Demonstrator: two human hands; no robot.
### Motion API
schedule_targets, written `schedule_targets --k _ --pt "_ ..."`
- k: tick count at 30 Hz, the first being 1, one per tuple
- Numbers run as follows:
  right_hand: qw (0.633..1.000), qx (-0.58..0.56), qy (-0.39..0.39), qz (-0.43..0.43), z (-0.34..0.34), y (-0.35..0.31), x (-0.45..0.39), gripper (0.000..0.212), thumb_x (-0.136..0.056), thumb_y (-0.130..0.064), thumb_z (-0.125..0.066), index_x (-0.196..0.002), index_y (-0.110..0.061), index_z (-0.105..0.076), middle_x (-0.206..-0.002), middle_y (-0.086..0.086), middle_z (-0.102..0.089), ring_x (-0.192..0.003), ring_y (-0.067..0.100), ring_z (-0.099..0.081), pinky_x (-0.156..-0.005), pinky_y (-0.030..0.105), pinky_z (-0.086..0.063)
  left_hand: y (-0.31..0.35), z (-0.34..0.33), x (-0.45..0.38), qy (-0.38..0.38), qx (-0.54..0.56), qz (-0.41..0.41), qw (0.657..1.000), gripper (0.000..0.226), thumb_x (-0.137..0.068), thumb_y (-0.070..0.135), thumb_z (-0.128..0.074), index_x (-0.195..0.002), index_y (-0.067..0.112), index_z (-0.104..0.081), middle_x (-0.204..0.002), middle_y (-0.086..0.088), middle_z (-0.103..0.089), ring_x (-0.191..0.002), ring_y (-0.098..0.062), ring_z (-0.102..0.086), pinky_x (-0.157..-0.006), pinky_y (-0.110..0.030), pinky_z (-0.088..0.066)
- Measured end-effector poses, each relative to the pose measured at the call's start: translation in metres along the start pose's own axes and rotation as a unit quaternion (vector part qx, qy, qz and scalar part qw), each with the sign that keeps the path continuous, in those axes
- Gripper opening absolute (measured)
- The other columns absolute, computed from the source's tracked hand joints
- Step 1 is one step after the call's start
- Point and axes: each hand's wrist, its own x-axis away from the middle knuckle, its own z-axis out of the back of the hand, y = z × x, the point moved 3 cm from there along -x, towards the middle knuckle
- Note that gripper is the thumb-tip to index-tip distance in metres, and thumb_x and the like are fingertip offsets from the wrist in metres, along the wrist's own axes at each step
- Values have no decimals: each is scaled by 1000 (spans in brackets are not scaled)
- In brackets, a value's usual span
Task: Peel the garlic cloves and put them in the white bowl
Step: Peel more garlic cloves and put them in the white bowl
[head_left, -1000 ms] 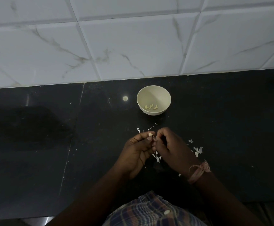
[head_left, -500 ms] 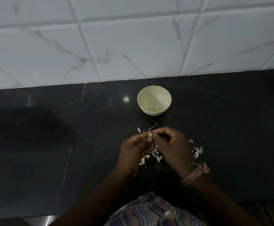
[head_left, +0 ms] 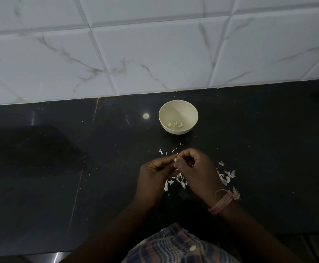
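Between the two hands, over the dark counter [head_left: 41, 186], a small pale garlic clove [head_left: 175, 159] is pinched by the curled fingers [head_left: 166, 161] of the left hand [head_left: 153, 179], while the right hand [head_left: 196, 171] meets it from the other side, its fingertips bent tight onto the same clove. Scraps of white garlic skin [head_left: 228, 176] lie scattered on the counter under and beside both hands. Beyond them, near the marbled wall tiles [head_left: 155, 54], stands the white bowl [head_left: 187, 112] with a few peeled cloves [head_left: 175, 124] at its bottom.
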Motion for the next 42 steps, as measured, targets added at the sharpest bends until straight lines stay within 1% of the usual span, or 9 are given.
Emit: schedule_targets --k 7,12,18,23,26,29,32,38,42 --pt "999 -8 -14 -34 -3 4 -1 6 -90 -19 -69 -84 -20 -67 -72 -7 -65 -62 -2 -58 -57 13 -42 -4 -3 -2 19 32 -1 999 23 -91 -7 -64 -111 -2 -74 -104 -17 -77 -100 -31 -75 -85 -35 -62" --pt "994 -70 -16 -82 -5 6 -1 8 -90 -21 -68 -87 -14 -67 -71 4 -70 -53 11 -59 -51 28 -48 -8 -3 -5 37 153 60 986 19 -92 -6 -61 -106 -1 -72 -98 -17 -76 -91 -23 -73 -81 -28 -61" --pt "992 -68 32 -103 1 17 2 9 -94 -17 -64 -88 -12 -68 -65 2 -66 -49 12 -60 -48 22 -48 -10 -2 -6 46 236 112 964 26 -83 4 -66 -109 1 -72 -97 -14 -75 -83 -17 -73 -77 -24 -61" --pt "997 2 55 -47 4 18 1 24 -99 -24 -57 -76 -18 -64 -65 0 -64 -58 9 -58 -59 36 -49 -15 -2 -7 39 214 121 969 26 -95 4 -60 -118 -1 -71 -98 -12 -73 -83 -15 -71 -80 -25 -61" --pt "996 63 62 -11 6 13 2 33 -99 -34 -60 -69 -19 -58 -58 -6 -56 -54 4 -52 -55 28 -43 -15 -2 -7 36 164 110 980 26 -100 4 -55 -120 -3 -70 -100 -14 -73 -83 -14 -69 -83 -26 -60" --pt "997 57 50 -6 5 14 1 14 -91 -26 -72 -81 -23 -62 -73 -6 -65 -68 3 -61 -63 24 -49 -14 -2 -6 35 74 70 994 24 -102 5 -55 -118 0 -71 -94 -11 -74 -81 -14 -68 -77 -26 -59" --pt "998 41 42 -3 6 18 0 15 -88 -16 -74 -91 -27 -64 -84 -9 -69 -79 2 -65 -71 25 -53 -11 2 -6 51 41 36 997 15 -99 4 -60 -108 2 -72 -88 -8 -73 -78 -16 -70 -73 -26 -58" --pt "995 64 13 71 11 8 -3 14 -95 -16 -68 -105 -21 -76 -99 -14 -73 -96 -1 -67 -84 17 -51 -9 6 -6 54 -9 15 998 11 -97 4 -64 -100 4 -75 -88 -12 -76 -81 -19 -73 -73 -27 -59" --pt "992 85 4 94 12 5 -5 8 -92 -14 -71 -96 -18 -76 -94 -11 -71 -90 0 -65 -76 8 -47 -8 7 -7 50 -41 3 998 15 -99 7 -63 -102 8 -77 -93 -13 -77 -85 -19 -74 -76 -26 -59"
